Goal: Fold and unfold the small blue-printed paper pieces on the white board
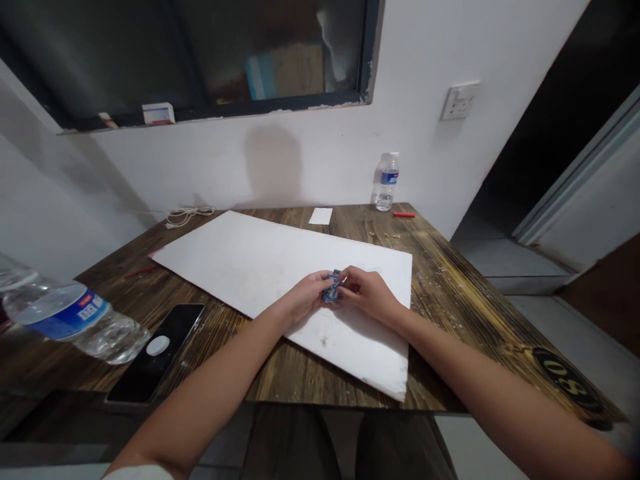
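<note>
A person sits at a dark wood-grained worktop (pixel 447 303), with both bare forearms reaching forward from the bottom of the view. Near the middle of a large white rectangular board (pixel 240 263), which lies at a slant on the worktop, the left hand (pixel 304 297) and the right hand (pixel 367 293) meet. Their fingers close from either side on a small blue object (pixel 331 287), gripping it just above the board. The fingers partly hide it, and it is too small to identify. Nothing stands between it and the hands. To the left of the board, a black smartphone (pixel 155 353) lies flat beside the left forearm. Further left, a clear plastic water bottle with a blue label (pixel 65 313) lies on its side at the edge of the view. Along the far edge of the worktop are a small white paper slip (pixel 321 216), an upright clear water bottle (pixel 387 181) and a thin red stick-shaped item (pixel 403 215), with a thin red pen (pixel 140 271) lying near the board's left corner. A coiled white cable (pixel 187 215) rests against the wall behind. Above are a white wall socket (pixel 460 101) and a dark window, with a small white box (pixel 159 114) on its ledge.
</note>
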Available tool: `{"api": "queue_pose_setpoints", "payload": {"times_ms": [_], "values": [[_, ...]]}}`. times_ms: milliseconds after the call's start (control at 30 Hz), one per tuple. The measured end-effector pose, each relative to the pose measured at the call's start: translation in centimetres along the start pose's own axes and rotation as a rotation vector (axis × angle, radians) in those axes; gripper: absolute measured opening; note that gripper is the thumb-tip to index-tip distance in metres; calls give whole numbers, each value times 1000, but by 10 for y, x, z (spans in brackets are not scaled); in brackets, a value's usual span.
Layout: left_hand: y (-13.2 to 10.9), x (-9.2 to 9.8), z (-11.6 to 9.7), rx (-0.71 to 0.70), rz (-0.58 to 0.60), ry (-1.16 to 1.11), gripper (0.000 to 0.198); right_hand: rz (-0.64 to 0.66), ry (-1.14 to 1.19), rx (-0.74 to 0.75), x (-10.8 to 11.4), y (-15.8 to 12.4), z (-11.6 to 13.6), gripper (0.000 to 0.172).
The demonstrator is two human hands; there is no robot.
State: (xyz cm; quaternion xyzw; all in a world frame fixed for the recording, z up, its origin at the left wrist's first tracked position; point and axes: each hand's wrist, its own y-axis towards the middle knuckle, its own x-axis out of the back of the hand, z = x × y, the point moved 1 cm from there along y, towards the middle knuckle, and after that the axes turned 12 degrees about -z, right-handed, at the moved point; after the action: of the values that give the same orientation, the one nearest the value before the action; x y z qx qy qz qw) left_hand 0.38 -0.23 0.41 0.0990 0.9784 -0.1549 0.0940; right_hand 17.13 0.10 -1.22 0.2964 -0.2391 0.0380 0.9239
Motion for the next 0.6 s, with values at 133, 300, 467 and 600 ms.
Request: {"api": "queue_pose_setpoints", "payload": {"times_ms": [133,300,467,600], "values": [[-3,-4,2,21,45,9,10,-80,-106,0,2,0,-3,15],[-4,-3,2,11,80,15,12,-106,-140,-1,6,1,-5,18],[-1,1,2,-3,18,1,8,-143,-106,-8,14,9,-13,17],[4,5,1,9,-125,-41,8,-250,-277,-47,24,15,-28,12]]}}
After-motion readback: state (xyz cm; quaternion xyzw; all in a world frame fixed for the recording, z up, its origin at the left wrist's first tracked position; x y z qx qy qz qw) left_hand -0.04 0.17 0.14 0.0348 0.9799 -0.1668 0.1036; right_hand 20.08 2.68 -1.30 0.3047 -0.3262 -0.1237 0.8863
